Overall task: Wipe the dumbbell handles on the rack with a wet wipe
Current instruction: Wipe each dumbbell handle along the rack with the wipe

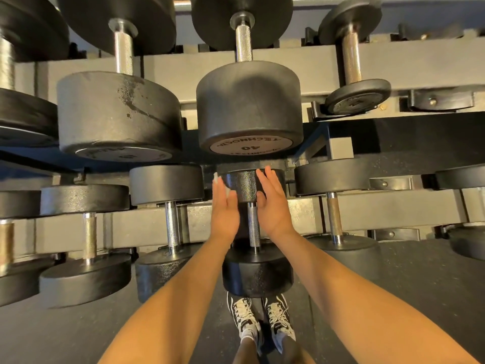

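Dumbbell (256, 271) sits on the lower tier of the rack (136, 227), centre of view, lying front to back with its far head under the upper tier. Its metal handle (253, 224) is bare, showing between the two wrists. White wipe (215, 179) pokes out past the left fingertips, and a bit shows by the thumb. Left hand (225, 206) lies flat on the left side of the far head, fingers straight and together. Right hand (270, 203) lies flat on the right side, fingers straight and slightly spread, thumb on the head's near face. More dumbbells sit on both sides, and a big one marked 40 (249, 111) is on the upper tier. Below are shoes (278, 315) on dark floor (406, 285).
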The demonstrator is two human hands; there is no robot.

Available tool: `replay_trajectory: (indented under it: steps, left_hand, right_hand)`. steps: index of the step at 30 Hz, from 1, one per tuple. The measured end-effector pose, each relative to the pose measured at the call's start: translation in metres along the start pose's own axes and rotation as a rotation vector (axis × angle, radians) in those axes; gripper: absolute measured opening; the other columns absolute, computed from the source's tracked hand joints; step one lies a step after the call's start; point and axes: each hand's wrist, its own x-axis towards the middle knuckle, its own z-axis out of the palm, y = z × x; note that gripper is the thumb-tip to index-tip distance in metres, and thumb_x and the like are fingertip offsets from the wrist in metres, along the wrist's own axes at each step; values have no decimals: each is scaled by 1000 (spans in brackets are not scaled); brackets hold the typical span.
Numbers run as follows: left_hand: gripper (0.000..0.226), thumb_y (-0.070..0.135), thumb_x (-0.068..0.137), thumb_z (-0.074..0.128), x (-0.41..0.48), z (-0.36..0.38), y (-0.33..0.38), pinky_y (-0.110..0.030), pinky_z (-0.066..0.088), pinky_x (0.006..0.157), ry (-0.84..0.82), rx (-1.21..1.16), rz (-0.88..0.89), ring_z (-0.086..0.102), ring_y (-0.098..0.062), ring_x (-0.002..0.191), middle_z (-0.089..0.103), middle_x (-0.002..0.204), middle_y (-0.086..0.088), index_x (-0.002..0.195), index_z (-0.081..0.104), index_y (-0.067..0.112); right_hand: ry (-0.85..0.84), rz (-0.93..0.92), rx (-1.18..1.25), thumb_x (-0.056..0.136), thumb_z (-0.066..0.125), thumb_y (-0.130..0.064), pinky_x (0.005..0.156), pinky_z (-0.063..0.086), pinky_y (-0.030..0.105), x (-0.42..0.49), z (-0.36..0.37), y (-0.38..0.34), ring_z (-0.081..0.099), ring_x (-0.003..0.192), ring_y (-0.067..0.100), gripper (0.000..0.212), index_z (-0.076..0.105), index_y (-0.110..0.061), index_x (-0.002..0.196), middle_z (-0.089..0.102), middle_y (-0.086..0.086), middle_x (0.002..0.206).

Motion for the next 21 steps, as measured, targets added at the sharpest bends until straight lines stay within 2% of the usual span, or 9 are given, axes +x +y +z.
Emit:
replay_trajectory:
  steps: [4,7,9,11,13,14,16,18,21]
  left_hand:
    - [57,36,110,29,-1,-1,1,-48,24,124,-42,-94,-308,31,-28,147,24,166,-10,162,8,28]
    - [66,40,104,38,-23,-4,11,-48,30,122,-109,-89,-315,39,-27,144,35,161,-6,161,6,38]
    - [58,37,107,38,-47,-13,37,-23,40,110,-154,-62,-297,53,-14,125,47,148,-1,160,16,34]
    - [46,21,111,35,-65,-20,58,0,41,77,-196,-36,-257,56,5,96,56,128,3,155,29,31]
    - [42,16,110,36,-82,-31,86,3,33,85,-226,-6,-182,50,19,109,50,136,9,150,35,29]
    - [46,15,110,38,-87,-38,98,0,26,96,-219,9,-132,40,14,128,40,151,8,155,31,25]
    - [57,11,109,39,-99,-49,119,2,18,101,-230,74,-41,20,-3,147,19,162,11,161,19,22]
    - [61,10,109,39,-111,-60,142,9,17,94,-254,90,-5,15,-4,148,12,160,15,161,13,26]
    - [67,9,107,41,-128,-78,174,7,20,95,-299,102,54,17,1,144,11,158,19,160,7,31]
  right_hand:
    - [-18,47,-53,103,47,-5,119,9,22,-2,-1,-10,3,153,6,61,29,-26,157,11,-9,167]
    - [-61,91,-64,102,49,-6,123,15,28,-14,-8,-21,10,154,13,59,32,-23,156,17,-5,166]
    - [-124,159,-27,103,50,-8,120,23,27,-25,-15,-33,25,151,16,54,37,-21,154,28,-2,163]
    - [-178,242,39,104,50,-12,114,30,25,-37,-28,-47,40,143,19,48,44,-21,150,42,0,155]
    - [-188,290,170,104,50,-15,114,34,29,-51,-42,-64,46,137,18,43,48,-21,147,49,1,149]
    - [-194,302,232,104,50,-18,113,37,30,-57,-51,-77,49,133,16,42,48,-21,147,51,0,146]
    - [-223,334,357,105,51,-23,109,43,34,-70,-66,-103,54,125,14,42,47,-26,147,55,-1,140]
    - [-263,350,470,103,53,-30,106,49,40,-79,-79,-128,59,119,15,41,48,-31,143,59,0,133]
    - [-298,289,534,102,56,-33,96,53,33,-91,-94,-166,61,108,9,28,54,-33,130,63,-5,118]
